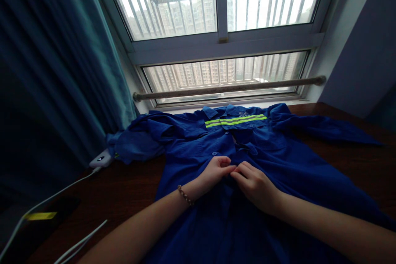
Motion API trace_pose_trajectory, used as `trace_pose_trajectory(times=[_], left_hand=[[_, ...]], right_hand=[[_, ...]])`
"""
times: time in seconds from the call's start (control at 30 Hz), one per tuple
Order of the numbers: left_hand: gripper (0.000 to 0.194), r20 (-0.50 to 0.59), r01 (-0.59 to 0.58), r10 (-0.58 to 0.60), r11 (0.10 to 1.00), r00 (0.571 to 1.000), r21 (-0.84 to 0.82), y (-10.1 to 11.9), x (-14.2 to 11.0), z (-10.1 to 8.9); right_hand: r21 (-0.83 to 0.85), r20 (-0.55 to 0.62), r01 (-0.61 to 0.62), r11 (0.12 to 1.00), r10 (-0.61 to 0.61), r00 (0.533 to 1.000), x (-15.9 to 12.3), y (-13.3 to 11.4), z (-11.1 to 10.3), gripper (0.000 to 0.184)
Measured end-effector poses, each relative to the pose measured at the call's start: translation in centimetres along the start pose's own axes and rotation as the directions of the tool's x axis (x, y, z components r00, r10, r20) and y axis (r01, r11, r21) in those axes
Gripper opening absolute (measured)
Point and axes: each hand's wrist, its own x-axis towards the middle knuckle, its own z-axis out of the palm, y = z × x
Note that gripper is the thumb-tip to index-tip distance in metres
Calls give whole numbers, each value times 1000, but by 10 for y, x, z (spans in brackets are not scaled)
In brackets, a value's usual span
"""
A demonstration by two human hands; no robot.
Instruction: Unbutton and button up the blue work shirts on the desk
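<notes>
At lower centre of frame, left hand [216, 170] and right hand [256, 183] equally near, pinching blue jacket [194, 146]; front opening [235, 142] runs upward.

A matt blue cloth garment [192, 177] with glossy yellow-green and grey striped tape [236, 121] lies across a smooth, dark reddish-brown wooden bench [130, 189], beneath a rough-looking, dull brownish horizontal rail [216, 90] at centre.

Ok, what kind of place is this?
Probably a room in a high-rise home: long blue curtain, barred window facing apartment towers, and a dark wooden surface with a blue work shirt laid out.
</notes>
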Motion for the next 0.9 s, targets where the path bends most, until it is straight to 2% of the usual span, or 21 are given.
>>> trace_pose_trajectory(times=[0.13,0.27,0.43,0.5,0.6,0.67,0.77,0.9], left_hand=[[37,-46,-56,59,996,997,74,1,-1,2],[28,-97,-101,118,982,988,162,2,-5,7],[23,-133,-127,151,977,980,169,6,-9,8],[23,-153,-137,158,981,975,140,8,-9,7],[22,-164,-120,130,991,978,66,9,-7,4],[22,-133,-98,96,995,986,-10,8,-6,2],[20,-72,-32,20,985,997,-169,5,-3,-2],[20,-34,41,-54,953,998,-300,1,0,-6]], right_hand=[[177,-38,-93,980,101,994,0,4,3,15],[362,18,-247,899,259,966,2,8,5,11],[438,23,-370,820,401,916,5,12,5,13],[454,-1,-385,804,432,902,6,14,5,21],[475,21,-368,799,408,913,7,15,3,39],[466,50,-339,818,358,933,7,16,2,42],[400,52,-282,872,286,957,6,18,2,36],[286,27,-124,950,122,992,3,19,4,20]])
